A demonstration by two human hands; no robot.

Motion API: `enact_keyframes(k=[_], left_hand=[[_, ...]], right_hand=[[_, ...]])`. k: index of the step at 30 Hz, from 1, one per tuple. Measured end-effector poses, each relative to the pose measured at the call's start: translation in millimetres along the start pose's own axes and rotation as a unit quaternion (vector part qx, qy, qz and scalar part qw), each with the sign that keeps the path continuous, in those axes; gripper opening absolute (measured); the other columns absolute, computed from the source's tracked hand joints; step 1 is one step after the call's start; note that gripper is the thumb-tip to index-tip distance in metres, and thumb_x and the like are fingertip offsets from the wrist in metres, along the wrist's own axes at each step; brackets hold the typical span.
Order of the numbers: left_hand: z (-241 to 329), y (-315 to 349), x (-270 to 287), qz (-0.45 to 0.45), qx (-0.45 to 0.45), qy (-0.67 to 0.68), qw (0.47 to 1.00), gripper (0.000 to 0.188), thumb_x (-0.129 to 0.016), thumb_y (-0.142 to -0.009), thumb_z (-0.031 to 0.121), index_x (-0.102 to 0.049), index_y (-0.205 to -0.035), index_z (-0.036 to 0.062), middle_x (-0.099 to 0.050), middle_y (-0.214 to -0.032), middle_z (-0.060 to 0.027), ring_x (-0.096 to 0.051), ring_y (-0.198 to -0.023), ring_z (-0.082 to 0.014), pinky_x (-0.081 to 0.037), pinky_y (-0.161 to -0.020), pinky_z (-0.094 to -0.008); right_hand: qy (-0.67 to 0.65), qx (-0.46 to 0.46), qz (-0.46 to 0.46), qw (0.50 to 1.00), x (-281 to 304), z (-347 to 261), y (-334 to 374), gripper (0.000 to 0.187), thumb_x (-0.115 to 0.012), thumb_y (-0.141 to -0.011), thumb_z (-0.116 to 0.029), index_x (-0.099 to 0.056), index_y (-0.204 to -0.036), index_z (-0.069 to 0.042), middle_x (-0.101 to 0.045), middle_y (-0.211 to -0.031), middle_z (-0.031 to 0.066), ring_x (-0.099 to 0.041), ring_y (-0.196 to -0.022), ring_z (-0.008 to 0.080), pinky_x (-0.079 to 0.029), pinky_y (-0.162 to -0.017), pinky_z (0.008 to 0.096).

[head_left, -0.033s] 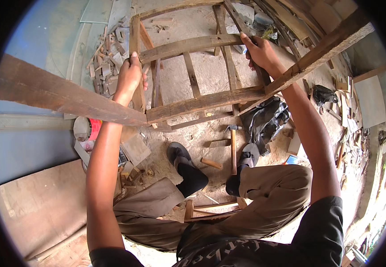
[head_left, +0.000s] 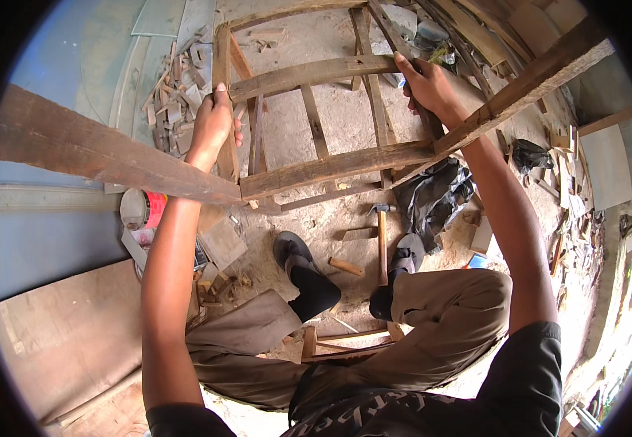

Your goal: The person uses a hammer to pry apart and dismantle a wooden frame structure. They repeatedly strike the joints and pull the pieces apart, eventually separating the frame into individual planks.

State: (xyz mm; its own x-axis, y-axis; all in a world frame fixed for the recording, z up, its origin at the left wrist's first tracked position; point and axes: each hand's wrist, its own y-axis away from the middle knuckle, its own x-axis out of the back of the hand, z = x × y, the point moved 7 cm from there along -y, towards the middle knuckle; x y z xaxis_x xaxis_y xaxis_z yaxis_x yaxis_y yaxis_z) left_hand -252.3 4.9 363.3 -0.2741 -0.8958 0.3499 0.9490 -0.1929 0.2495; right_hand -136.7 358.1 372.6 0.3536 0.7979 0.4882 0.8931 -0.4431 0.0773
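Wooden frame [head_left: 338, 164]: spanning the upper centre of the picture.
Left hand [head_left: 211, 127]: its fingers are clamping the left post [head_left: 220, 54].
Right hand [head_left: 432, 89]: its fingers are gripping where the curved slat [head_left: 312, 76] is meeting the right post.
Joints: uneven pulling could be loosening them; slipping could be endangering the sandalled feet [head_left: 294, 251].
Lettering: pale script is crossing the dark shirt [head_left: 505, 371]; the red-labelled tin [head_left: 135, 209], left, is showing nothing legible.
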Motion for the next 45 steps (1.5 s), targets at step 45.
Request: enact_keyframes(k=[45], left_hand=[[-6.0,-2.2,1.1,0.000,0.018,0.024,1.000,0.055,-0.033,-0.101,0.049,-0.047,-0.109,-0.0039,-0.052,-0.061,-0.0086,-0.052,-0.040,-0.0190,-0.045,-0.037,-0.0331]], right_hand=[[-0.102,-0.090,0.040,0.990,3.6,24.5,0.3,0.070,-0.031,-0.097,-0.063,-0.061,-0.085,0.000,-0.056,-0.059,0.0067,-0.053,-0.043,0.0152,-0.046,-0.040,0.0308]])
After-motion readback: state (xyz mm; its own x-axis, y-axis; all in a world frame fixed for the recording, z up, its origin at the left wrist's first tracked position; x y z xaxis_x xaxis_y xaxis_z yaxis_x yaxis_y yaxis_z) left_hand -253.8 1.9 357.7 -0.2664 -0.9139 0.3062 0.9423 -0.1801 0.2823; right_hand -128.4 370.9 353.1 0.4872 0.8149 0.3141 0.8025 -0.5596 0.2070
